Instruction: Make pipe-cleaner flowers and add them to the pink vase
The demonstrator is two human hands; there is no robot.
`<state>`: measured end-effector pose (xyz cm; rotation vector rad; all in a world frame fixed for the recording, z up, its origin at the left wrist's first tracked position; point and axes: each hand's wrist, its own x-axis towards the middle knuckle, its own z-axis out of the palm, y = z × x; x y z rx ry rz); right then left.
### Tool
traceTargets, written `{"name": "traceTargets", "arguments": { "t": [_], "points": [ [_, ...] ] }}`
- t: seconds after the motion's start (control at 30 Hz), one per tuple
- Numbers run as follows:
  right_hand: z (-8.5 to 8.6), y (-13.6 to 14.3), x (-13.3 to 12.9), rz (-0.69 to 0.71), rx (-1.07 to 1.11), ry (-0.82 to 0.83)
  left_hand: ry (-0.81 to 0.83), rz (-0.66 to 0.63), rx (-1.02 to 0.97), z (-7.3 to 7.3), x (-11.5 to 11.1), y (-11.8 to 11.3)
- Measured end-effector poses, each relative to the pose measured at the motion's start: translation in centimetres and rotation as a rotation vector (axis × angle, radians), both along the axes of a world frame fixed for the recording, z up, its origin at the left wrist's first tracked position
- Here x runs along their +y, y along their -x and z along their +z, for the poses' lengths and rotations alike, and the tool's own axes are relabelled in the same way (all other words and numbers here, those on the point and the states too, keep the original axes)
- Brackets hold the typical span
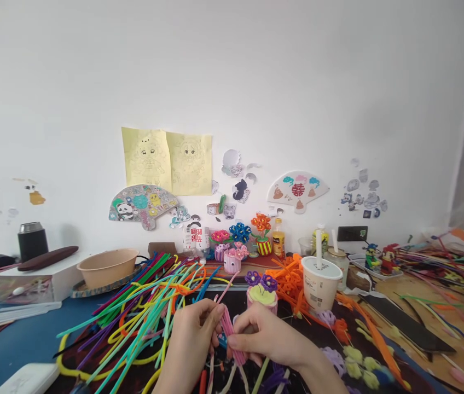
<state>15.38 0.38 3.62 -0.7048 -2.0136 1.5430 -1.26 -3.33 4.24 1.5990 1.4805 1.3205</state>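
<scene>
Together, the left hand [195, 331] and the right hand [261, 334] are holding a bundle of pink pipe cleaners [227, 323] in tight pinches, near and central. Beyond the right hand, a pot with purple flowers [262, 296] is standing; turquoise pipe cleaners [162, 298] are sprawling on the left, and a lidded paper cup [321, 289] is standing farther right.

Two hands [193, 331], two fans [144, 205], tan bowl [108, 270] (just one).
</scene>
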Motion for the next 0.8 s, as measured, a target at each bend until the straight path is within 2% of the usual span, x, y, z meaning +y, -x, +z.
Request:
{"name": "traceTargets", "arguments": {
  "t": [0.1, 0.23, 0.37, 0.5, 0.57, 0.67, 0.8],
  "points": [
    [0.2, -0.6, 0.2, -0.061, 0.055, -0.015, -0.032, 0.041, -0.032, 0.4, 0.0, 0.4],
    [1.0, -1.9, 0.5, -0.251, 0.277, -0.010, -0.108, 0.138, -0.063, 0.7, 0.4, 1.6],
    [1.6, -2.4, 0.6, -0.417, 0.538, 0.027, -0.097, 0.249, 0.157, 0.3, 0.7, 2.5],
    [1.7, -2.0, 0.7, -0.491, 0.650, 0.054, -0.015, 0.253, 0.443, 0.8, 1.4, 2.5],
    [1.6, -1.9, 0.9, -0.540, 0.707, 0.068, 0.027, 0.219, 0.622, 1.3, 2.4, 2.1],
    [1.3, -2.0, 1.4, -0.618, 0.796, 0.084, 0.088, 0.149, 0.836, 1.5, 5.1, 0.9],
    [1.3, -2.3, 1.7, -0.671, 0.880, 0.105, 0.147, 0.151, 0.984, 0.0, 9.6, -1.3]
  ]
}}
